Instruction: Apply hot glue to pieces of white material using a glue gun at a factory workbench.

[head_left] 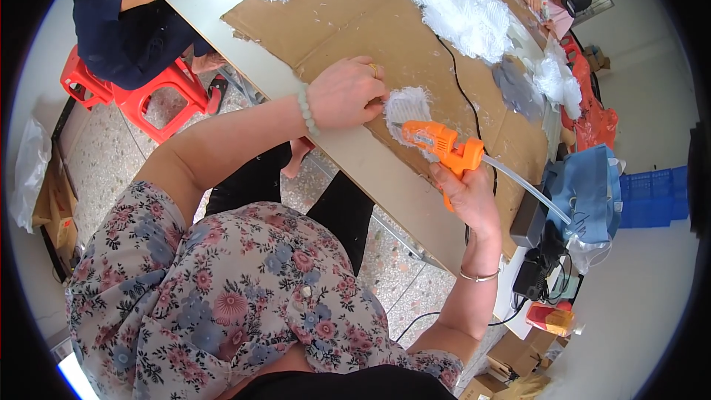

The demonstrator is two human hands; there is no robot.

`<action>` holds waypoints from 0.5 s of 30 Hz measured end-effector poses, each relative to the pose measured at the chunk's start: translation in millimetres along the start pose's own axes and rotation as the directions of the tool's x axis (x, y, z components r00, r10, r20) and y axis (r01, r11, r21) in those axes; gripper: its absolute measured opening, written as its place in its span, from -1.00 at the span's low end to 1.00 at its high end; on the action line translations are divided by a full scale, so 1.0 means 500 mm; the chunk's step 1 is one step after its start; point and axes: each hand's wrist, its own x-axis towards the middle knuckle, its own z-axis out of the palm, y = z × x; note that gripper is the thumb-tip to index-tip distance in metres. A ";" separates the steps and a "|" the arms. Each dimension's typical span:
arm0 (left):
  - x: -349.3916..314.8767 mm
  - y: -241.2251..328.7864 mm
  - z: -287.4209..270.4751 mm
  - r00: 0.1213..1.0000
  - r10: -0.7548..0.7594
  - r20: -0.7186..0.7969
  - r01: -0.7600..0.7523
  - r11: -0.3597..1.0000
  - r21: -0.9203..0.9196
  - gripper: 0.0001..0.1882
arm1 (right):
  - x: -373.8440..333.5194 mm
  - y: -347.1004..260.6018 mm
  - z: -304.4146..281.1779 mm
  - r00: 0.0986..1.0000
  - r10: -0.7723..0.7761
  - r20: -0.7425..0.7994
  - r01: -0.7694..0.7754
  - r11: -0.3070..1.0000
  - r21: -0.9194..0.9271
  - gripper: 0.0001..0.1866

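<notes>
My right hand is wrapped round the grip of an orange glue gun. A long pale glue stick sticks out of its back end. The nozzle points left, over a small white piece of fringed fabric lying on the brown cardboard. Curled fingers of my left hand meet at the left edge of that fabric; what they pinch, if anything, is hidden. A beaded bracelet circles the left wrist.
White fringed heaps lie along the far side of the table. A black cord crosses the cardboard. Blue bag and black adapter are at right. One person sits far left, another far right.
</notes>
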 end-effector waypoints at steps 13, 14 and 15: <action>-0.008 -0.004 -0.003 1.000 0.014 -0.013 -0.014 1.000 -0.011 -0.90 | -0.063 0.020 -0.039 0.996 0.083 -0.042 -0.079 0.993 0.086 -0.76; -0.009 -0.004 -0.002 0.999 0.031 -0.014 -0.031 0.999 -0.017 -0.87 | -0.069 0.020 -0.042 0.994 0.074 -0.078 -0.060 0.984 0.169 -0.76; -0.010 -0.003 -0.003 0.999 0.030 -0.015 -0.030 0.999 -0.019 -0.87 | -0.072 0.018 -0.045 0.994 0.075 -0.078 -0.062 0.984 0.167 -0.76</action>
